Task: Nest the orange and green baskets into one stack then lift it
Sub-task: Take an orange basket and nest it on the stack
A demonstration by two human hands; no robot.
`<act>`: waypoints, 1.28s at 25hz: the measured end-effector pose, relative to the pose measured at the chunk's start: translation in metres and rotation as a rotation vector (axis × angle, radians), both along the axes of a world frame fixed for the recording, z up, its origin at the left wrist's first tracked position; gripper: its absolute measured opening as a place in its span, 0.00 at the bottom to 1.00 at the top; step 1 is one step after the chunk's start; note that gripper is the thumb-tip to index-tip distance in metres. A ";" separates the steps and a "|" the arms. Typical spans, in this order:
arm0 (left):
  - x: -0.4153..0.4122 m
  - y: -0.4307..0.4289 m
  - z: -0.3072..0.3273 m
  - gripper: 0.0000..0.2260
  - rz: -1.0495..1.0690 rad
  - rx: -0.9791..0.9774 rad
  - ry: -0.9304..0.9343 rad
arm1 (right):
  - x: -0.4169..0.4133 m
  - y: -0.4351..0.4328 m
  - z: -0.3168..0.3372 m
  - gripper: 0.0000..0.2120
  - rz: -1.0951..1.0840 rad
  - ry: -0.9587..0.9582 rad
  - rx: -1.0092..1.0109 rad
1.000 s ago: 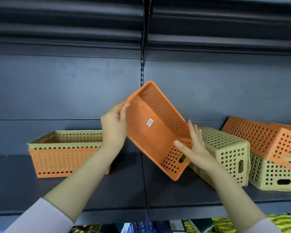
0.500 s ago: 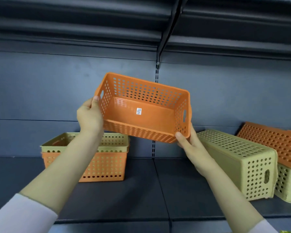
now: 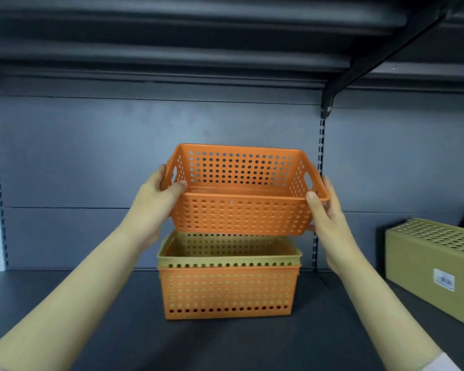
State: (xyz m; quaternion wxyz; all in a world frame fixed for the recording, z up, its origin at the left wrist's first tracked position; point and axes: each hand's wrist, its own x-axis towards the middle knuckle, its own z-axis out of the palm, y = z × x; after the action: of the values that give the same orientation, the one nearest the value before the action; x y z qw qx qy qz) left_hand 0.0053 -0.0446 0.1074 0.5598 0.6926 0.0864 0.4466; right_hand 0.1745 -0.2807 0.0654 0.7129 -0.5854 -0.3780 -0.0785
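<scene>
The left hand and right hand grip the orange basket at its ends, fingers curled on the rim. It hangs upright just above the green basket, which is nested in a second orange basket on the shelf.

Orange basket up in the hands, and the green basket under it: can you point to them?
held orange basket (image 3: 239, 215): head view, on its front wall.
green basket (image 3: 228, 258): head view, on its front rim.
</scene>
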 end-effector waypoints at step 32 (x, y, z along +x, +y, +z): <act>0.024 0.054 -0.130 0.22 0.128 -0.056 0.106 | 0.021 0.065 -0.102 0.07 -0.211 0.134 -0.028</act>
State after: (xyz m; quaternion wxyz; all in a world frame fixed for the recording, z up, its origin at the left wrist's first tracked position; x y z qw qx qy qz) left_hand 0.0289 0.0091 -0.0225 0.5441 0.6924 0.1725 0.4414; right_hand 0.1950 -0.2155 -0.0362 0.7161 -0.6357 -0.2668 -0.1085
